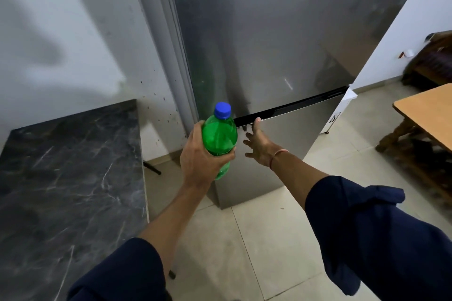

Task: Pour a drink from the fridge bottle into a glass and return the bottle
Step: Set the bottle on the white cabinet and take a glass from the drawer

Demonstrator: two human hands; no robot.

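Note:
A green plastic bottle [219, 135] with a blue cap stands upright in my left hand [199, 157], whose fingers wrap its lower body. It is held in front of the steel fridge [274, 51], whose doors are closed. My right hand [258, 140] is stretched out with fingers spread and straight, its fingertips at the dark gap between the upper and lower fridge doors. No glass is in view.
A dark marble counter [68, 178] runs along the left, beside the fridge. A wooden table [425, 107] stands at the right, with dark wooden furniture [433, 61] behind it. Pale floor tiles [256, 252] lie below.

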